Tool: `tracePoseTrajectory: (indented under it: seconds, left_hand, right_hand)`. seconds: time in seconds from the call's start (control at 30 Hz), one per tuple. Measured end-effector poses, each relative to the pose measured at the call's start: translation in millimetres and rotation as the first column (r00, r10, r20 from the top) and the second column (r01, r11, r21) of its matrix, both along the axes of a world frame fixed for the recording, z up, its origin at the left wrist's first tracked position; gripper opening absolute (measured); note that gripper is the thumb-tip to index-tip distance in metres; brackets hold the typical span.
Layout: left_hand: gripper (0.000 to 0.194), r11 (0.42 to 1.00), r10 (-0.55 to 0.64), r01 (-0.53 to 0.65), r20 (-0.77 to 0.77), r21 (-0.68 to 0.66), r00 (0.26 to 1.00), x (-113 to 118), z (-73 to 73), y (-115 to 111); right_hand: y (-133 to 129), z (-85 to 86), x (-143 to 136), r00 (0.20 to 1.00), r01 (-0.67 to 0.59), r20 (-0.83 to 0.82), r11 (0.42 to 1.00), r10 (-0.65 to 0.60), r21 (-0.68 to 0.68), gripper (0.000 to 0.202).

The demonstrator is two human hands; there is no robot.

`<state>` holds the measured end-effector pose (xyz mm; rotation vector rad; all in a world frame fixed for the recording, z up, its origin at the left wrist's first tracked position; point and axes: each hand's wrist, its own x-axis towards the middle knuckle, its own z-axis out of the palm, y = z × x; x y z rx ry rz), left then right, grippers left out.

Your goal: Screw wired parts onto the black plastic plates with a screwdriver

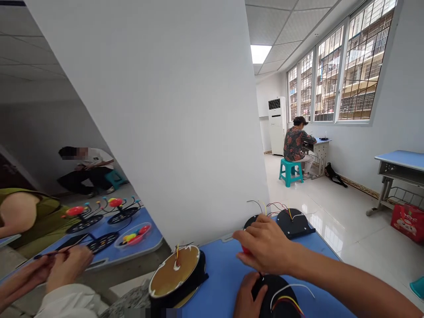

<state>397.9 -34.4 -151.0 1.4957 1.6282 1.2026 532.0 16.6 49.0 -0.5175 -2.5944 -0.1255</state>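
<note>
My right hand is closed in a fist around a red-handled tool, which looks like a screwdriver. Most of the tool is hidden by the fingers. Just below that fist, my left hand grips the edge of a black round housing, thumb on top. White, red and yellow wires come out of this housing. Behind my right hand lies a black half-round housing with screws and thin wires. To the left, a round tan-faced part with a black rim leans at the blue desk's edge.
A white pillar rises behind the desk. At left, another person's hands work beside orbit models and a clear bowl of coloured balls. Further off, a person sits on a teal stool. A red bag stands right.
</note>
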Motion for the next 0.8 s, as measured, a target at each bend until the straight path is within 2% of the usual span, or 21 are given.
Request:
tracePoseTrajectory:
  seconds: [0.07,0.2,0.23,0.3,0.33,0.4,0.53,0.57,0.63,0.67,0.73,0.8]
  left_hand:
    - [0.035,0.999,-0.032,0.031,-0.025,-0.036,0.999,-3,-1.2,1]
    - [0.042,0.998,0.024,-0.025,-0.015,-0.055,1.000,-5,-9.1,3]
    - [0.040,0.999,0.028,-0.029,-0.010,-0.043,1.000,-4,-10.7,4]
    - [0.035,1.000,0.019,-0.019,-0.008,-0.012,1.000,-1,-11.8,5]
    - [0.033,1.000,0.015,-0.015,-0.008,-0.001,1.000,0,-11.0,5]
    - [0.033,1.000,0.020,-0.020,-0.013,-0.008,1.000,3,-6.4,5]
    - [0.035,0.998,0.020,-0.021,-0.023,-0.051,1.000,5,10.1,1]
    - [0.037,0.999,0.010,-0.011,-0.020,-0.053,1.000,5,13.8,0]
    - [0.037,0.998,0.000,-0.001,-0.015,-0.056,1.000,6,18.3,-1]
    - [0.037,0.998,0.001,-0.001,-0.015,-0.058,1.000,6,18.9,-2]
    - [0.038,0.998,0.006,-0.007,-0.018,-0.065,1.000,5,17.0,-1]
    - [0.041,0.997,0.012,-0.014,-0.026,-0.076,1.000,4,13.1,-1]
  right_hand:
    - [-1,-0.7,-1,0.998,0.068,-0.012,0.998,-0.068,0.008,0.021]
    - [-1,-2.0,1,0.994,-0.054,-0.093,0.997,0.050,-0.047,0.042]
    - [0,-3.0,0,0.994,-0.063,-0.097,0.996,0.057,-0.056,0.039]
    - [1,-5.3,0,0.996,-0.008,-0.089,0.998,0.003,-0.058,0.019]
    - [1,-6.0,0,0.995,0.037,-0.093,0.998,-0.042,-0.056,0.012]
    - [1,-5.6,1,0.991,0.068,-0.114,0.996,-0.074,-0.058,0.018]
    - [-2,-2.2,3,0.995,-0.055,-0.081,0.997,0.051,-0.055,0.039]
    - [-2,-2.4,2,0.998,-0.042,-0.054,0.998,0.040,-0.045,0.034]
    - [-3,-3.9,0,0.998,0.057,-0.020,0.998,-0.058,-0.022,0.014]
    - [-3,-4.6,-1,0.994,0.110,-0.020,0.994,-0.110,-0.016,0.012]
    - [-5,-4.8,-1,0.986,0.158,-0.047,0.987,-0.158,-0.019,0.020]
    - [-7,-3.2,1,0.994,0.092,-0.065,0.996,-0.093,-0.022,0.034]
